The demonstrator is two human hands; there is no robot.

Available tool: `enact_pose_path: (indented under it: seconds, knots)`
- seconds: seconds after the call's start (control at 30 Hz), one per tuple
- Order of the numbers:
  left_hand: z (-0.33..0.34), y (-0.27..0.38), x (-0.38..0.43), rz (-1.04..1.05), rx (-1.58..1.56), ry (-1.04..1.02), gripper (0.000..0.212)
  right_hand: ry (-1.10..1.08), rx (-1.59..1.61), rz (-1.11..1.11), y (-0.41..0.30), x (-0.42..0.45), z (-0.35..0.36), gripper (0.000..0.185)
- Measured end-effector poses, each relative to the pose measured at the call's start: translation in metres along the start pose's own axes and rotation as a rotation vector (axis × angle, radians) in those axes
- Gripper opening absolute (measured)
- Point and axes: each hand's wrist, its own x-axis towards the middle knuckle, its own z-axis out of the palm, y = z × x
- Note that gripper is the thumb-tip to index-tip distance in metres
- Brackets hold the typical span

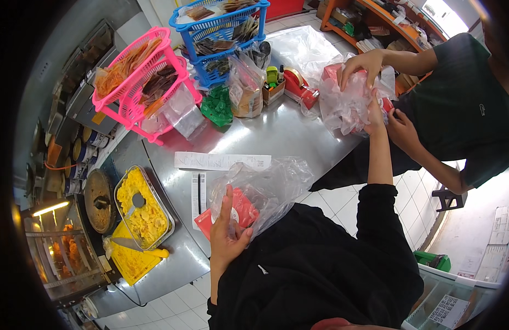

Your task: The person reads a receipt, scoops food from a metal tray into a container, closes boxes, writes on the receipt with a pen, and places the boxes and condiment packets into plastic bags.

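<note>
My left hand (226, 234) is at the near edge of the steel table, around a clear plastic bag (279, 181) with a red printed box (243, 208) in it; its index finger points up, the thumb lies at the bag's lower side. My right hand (375, 113) reaches far forward into a bunch of crumpled clear plastic bags (347, 109), by a co-worker's hands; plastic hides part of its fingers, and its grip is unclear. A long printed paper strip (221, 161) lies beyond the bag. A black pen (199, 192) rests on another paper slip (194, 206).
A co-worker (460, 107) stands at right. Pink (126, 95) and blue (221, 24) basket racks, a red tape dispenser (302, 93) and a green bag (217, 105) stand behind. At left are a tray of yellow food (171, 225), a knife (128, 244) on a yellow board (133, 264) and a pan lid (98, 185).
</note>
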Motion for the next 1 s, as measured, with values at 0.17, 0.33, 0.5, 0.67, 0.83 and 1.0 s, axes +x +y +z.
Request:
enact_pose_path:
  seconds: [0.17,0.33,0.5,0.67,0.83,1.0]
  knots:
    - [0.001,0.000,0.000,-0.008,0.027,-0.012,0.087,0.177,-0.175,-0.005,0.008,-0.005,0.007,0.070]
    - [0.000,-0.001,-0.001,-0.015,0.048,-0.026,0.088,0.188,-0.051,0.034,0.012,-0.011,0.007,0.081]
    - [0.002,0.000,0.001,-0.022,0.058,-0.044,0.088,0.035,0.005,0.027,0.017,-0.012,-0.005,0.088]
    - [0.006,-0.002,0.004,-0.007,0.051,-0.058,0.088,0.048,0.076,0.028,0.025,-0.006,-0.008,0.088]
    - [0.004,-0.002,-0.001,-0.056,0.012,-0.036,0.090,-0.131,0.056,0.029,0.054,-0.015,0.058,0.072]
    - [0.001,-0.013,-0.017,-0.130,0.084,-0.008,0.082,-0.503,-0.299,0.018,0.088,-0.011,0.143,0.027]
